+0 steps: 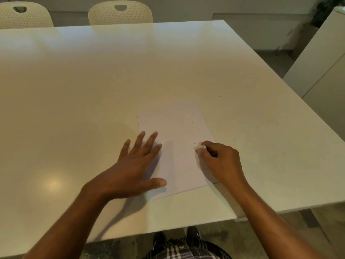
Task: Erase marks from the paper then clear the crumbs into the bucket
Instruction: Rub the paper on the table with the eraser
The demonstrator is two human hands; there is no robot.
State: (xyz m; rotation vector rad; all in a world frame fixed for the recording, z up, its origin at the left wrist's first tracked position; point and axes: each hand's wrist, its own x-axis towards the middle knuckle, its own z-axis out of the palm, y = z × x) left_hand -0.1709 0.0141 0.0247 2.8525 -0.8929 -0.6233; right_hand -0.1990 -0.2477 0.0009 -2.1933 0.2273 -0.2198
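My left hand (137,161) lies flat, fingers spread wide, pressing the paper's (179,146) left side against the white table (93,90). My right hand (220,161) pinches a small white eraser (202,147) at the sheet's right edge. Dark crumbs (194,143) dot the paper and table. 2 chairs (120,14) stand opposite.

The eraser (202,147) is almost wholly buried in the curled fingers of the right hand (221,161), only a small white end showing, and the left hand (134,165) covers the paper's (179,146) near-left part. The dark specks (194,143) on the sheet are too small to tell crumbs from marks. The two chairs (120,14) are cut by the top edge.
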